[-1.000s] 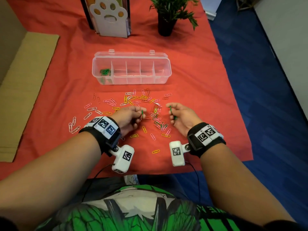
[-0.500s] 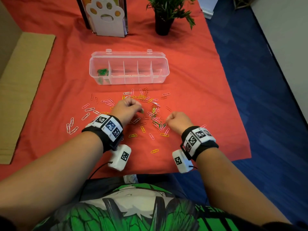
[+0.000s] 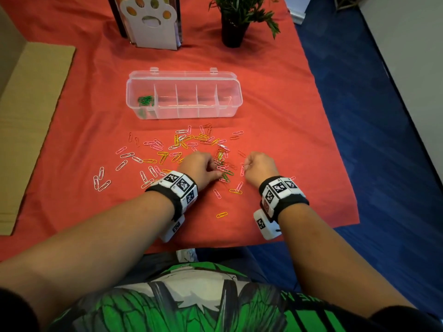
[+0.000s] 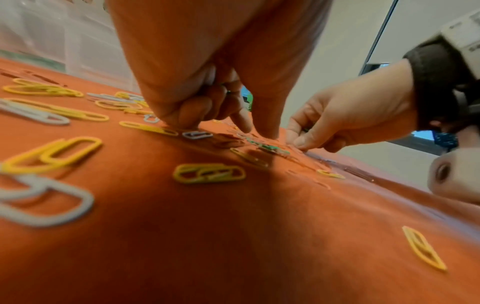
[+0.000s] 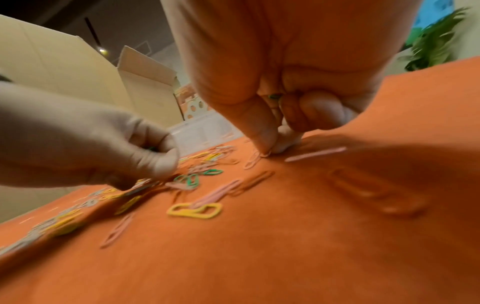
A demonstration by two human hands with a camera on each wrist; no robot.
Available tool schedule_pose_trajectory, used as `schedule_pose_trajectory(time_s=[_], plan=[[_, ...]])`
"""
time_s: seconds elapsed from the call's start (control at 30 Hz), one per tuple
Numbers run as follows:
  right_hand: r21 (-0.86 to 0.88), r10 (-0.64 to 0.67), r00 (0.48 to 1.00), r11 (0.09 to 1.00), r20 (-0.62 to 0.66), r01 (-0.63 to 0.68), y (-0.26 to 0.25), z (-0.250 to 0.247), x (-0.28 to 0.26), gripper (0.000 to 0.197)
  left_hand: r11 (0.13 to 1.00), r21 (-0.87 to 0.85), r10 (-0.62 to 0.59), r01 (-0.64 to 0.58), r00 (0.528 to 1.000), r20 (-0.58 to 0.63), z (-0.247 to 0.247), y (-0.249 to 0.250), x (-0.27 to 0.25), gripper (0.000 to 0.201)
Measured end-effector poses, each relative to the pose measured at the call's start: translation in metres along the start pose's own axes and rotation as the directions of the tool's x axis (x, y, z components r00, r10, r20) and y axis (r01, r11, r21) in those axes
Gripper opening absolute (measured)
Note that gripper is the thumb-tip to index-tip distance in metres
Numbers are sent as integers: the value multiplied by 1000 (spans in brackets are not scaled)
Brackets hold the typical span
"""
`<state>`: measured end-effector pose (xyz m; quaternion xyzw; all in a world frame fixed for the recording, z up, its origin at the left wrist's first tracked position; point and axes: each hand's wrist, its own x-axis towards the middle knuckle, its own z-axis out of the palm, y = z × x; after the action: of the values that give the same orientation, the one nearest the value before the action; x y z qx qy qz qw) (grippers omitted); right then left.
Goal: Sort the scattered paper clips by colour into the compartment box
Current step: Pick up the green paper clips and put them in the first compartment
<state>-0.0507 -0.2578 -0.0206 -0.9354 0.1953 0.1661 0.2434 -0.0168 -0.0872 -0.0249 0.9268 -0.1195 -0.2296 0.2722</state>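
Observation:
Pink, yellow, white, red and green paper clips (image 3: 177, 140) lie scattered on the red cloth in front of the clear compartment box (image 3: 187, 113). Its leftmost compartment holds green clips (image 3: 145, 100). My left hand (image 3: 219, 174) is palm down with curled fingers. Its thumb and forefinger tips touch down at loose green clips (image 4: 267, 147), and a green clip (image 5: 152, 148) shows inside its curl. My right hand (image 5: 270, 150) keeps a green clip (image 5: 275, 95) tucked in its curled fingers. Its thumb and forefinger pinch at the cloth by a pink clip (image 5: 253, 159).
A potted plant (image 3: 231, 32) and a paw-shaped card holder (image 3: 153, 22) stand at the back of the cloth. Flat cardboard (image 3: 31, 116) lies to the left. The cloth's right edge (image 3: 335, 149) borders blue floor (image 3: 383, 140).
Both hands held green clips up a second ago. They have since turned palm down and dropped onto the pile; the left hand has slid right to the green clips.

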Motion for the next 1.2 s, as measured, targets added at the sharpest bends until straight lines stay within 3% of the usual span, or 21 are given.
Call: schedule_pose_trajectory(time_s=[0.1, 0.2, 0.27, 0.37, 0.5, 0.67, 0.73, 0.77, 0.83, 0.9, 0.97, 1.07, 1.1, 1.13, 1.2], plan=[[76, 35, 999, 997, -33, -33, 10, -7, 1, 22, 999, 18, -32, 31, 999, 35, -5, -8, 1, 20], [45, 0, 998, 999, -63, 3, 14, -6, -1, 23, 999, 8, -39, 39, 996, 78, -12, -12, 0, 26], [50, -56, 993, 997, -103, 62, 9, -1, -5, 16, 1000, 13, 22, -22, 999, 50, -13, -10, -2, 22], [36, -152, 987, 987, -52, 154, -5, 14, -11, 9, 990, 43, 135, -137, 990, 36, -7, -3, -3, 19], [-31, -202, 979, 979, 9, 202, -14, 30, -14, 13, 982, 101, 155, -161, 986, 62, 2, -3, -4, 19], [-44, -98, 995, 994, 25, 99, -4, 16, -9, 13, 987, 123, 95, -106, 991, 91, -9, -15, -5, 11], [74, -34, 999, 997, 32, 32, 1, 7, -8, 5, 997, 48, 57, -60, 996, 64, -14, -17, -6, 7], [174, 3, 999, 985, 41, -10, 2, 5, -7, 14, 999, -23, 34, -33, 998, 44, -16, -16, -7, 7], [459, 47, 996, 885, 73, -75, 3, 3, -6, 22, 972, -234, -23, 33, 999, 49, -18, -15, -6, 18], [692, 57, 991, 711, 120, -124, 1, 0, -6, 27, 893, -440, -68, 96, 995, 79, -20, -14, -5, 24], [822, 55, 980, 537, 191, -190, -3, -6, -5, 31, 818, -560, -106, 132, 991, 80, -22, -13, -5, 23], [920, 60, 951, 241, 303, -308, -8, -17, -8, 22, 697, -698, -114, 164, 986, 119, -25, -10, -4, 25], [917, 71, 946, 233, 316, -324, -9, -19, -8, 20, 650, -736, -112, 190, 982, 154, -26, -8, -5, 27], [891, 93, 950, 329, 299, -313, -8, -17, -6, 20, 596, -771, -118, 226, 974, 194, -27, -6, -4, 28], [637, 91, 974, 743, 208, -205, -5, -9, -2, 22, 494, -807, -158, 324, 946, 284, -31, -1, -3, 30]])
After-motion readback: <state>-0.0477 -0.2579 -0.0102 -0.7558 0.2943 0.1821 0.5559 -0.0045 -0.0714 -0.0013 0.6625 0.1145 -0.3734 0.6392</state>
